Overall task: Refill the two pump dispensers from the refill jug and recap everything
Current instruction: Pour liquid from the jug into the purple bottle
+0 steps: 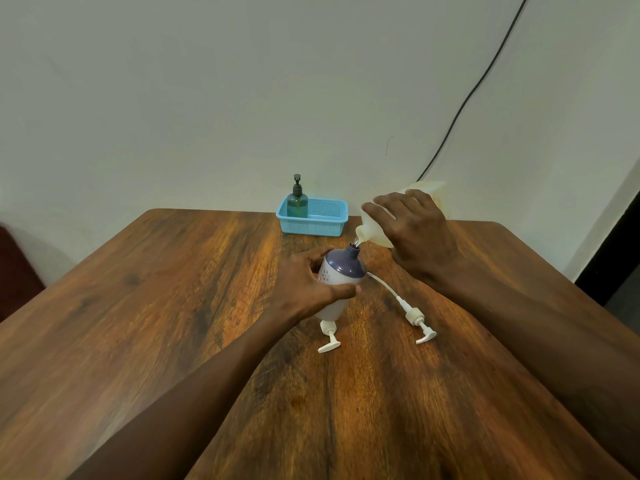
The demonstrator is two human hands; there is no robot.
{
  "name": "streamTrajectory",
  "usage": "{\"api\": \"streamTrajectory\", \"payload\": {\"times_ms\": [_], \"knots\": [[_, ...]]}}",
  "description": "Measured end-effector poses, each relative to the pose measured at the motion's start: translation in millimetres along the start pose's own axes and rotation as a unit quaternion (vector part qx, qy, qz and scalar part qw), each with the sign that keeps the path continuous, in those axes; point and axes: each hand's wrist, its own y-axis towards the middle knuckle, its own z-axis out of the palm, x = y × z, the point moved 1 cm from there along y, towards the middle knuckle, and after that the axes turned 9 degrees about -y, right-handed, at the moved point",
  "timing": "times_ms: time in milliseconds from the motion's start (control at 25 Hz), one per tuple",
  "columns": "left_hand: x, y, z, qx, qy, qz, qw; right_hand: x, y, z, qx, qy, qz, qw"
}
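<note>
The wooden table [173, 306] carries everything shown. The refill jug [372, 232], pale and translucent, is held tilted above the middle of the table, toward its far edge. Your right hand [415, 233] grasps it from above, fingers curled over its shoulder, and its spout hangs just over the neck of the bottle below. A thin clear thread of liquid seems to run between the two. Judge the jug the heaviest item here, with soft walls that may give under a squeeze and a load that shifts as it empties. Hold it around the body near the shoulder, not by the neck. The blue basket [329, 225] stands at the far edge, just beside the jug. The white bottle [343, 271] with the dark purple shoulder stands near the table's middle, uncapped. Your left hand [304, 289] wraps its side, thumb across the front. It is probably light, smooth and easily tipped, and slick if liquid runs down it, so keep the grip low on the waist. The green bottle [297, 202] stands in the basket's left end with its pump fitted. The pump with the long tube [415, 318] lies on the table to the right of the white bottle. A second pump [329, 336] lies just in front of that bottle's base. Both pumps look rigid and light.
</note>
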Motion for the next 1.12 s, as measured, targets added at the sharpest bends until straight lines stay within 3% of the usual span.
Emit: {"api": "streamTrajectory", "payload": {"times_ms": [1120], "knots": [[-0.8,-3.1,0.2,0.012,0.013,-0.005,1.000,2.5,0.4,-4.1,-0.009,-0.025,-0.035,0.999]]}}
